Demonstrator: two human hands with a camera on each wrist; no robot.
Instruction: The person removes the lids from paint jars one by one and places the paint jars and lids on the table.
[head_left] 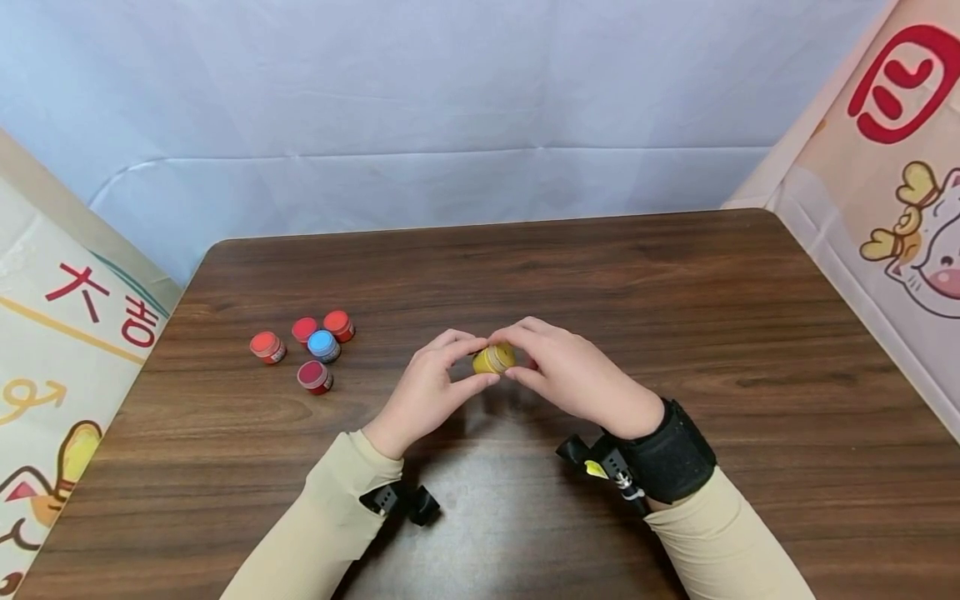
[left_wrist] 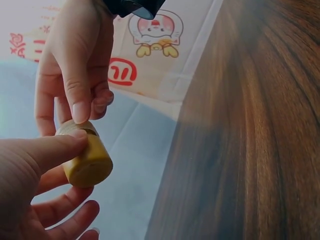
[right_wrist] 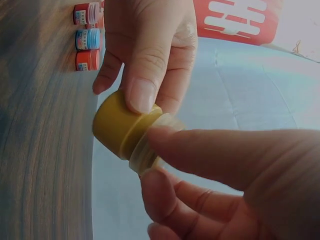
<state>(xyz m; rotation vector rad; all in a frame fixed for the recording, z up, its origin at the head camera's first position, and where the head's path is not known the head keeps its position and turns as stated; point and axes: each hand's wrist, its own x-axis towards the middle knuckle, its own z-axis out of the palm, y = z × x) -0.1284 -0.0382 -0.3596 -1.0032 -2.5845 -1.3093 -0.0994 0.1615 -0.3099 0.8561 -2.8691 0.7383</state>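
A small yellow paint jar (head_left: 489,362) is held on its side between both hands, above the table. My left hand (head_left: 423,385) pinches the yellow body (left_wrist: 92,170) between thumb and fingers. At the other end, my right hand (head_left: 573,373) grips the pale, translucent lid (right_wrist: 136,159) with thumb and fingertips. The lid sits against the jar's mouth, slightly tilted in the right wrist view; part of it is hidden by the right thumb.
On the table (head_left: 600,275), left of my hands, several similar jars stand close together: a blue one (head_left: 324,345), a dark red one (head_left: 315,377), an orange-red one (head_left: 267,347) and others behind. White cloth (head_left: 450,92) hangs beyond the table's back edge.
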